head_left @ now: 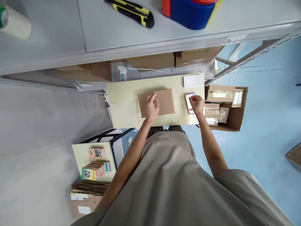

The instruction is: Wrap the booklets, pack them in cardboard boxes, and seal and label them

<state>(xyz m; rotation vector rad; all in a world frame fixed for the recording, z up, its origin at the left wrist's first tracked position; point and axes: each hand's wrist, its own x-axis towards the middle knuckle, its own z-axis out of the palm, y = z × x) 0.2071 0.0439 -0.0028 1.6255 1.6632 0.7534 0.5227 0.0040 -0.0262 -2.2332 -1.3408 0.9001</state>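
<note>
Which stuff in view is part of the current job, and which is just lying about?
Apparently in use:
- cardboard box, below left hand
- smartphone, below right hand

Seemingly just lying about:
- yellow-and-black utility knife, on grey shelf
- books, on side table

- You have bright, diffuse light over the counter (180, 114), with only soft shadows around the cardboard box (166, 103).
- Your phone (189, 107) screen glows white, its small text unreadable.
- Clear tape (225, 115) on the parcels (213, 108) catches glints.
- Below the shelf (56, 28), the cartons (152, 61) sit in shade.
- Your wide lens stretches things toward the edges; fine lettering on the books (90, 174) is soft.
</note>
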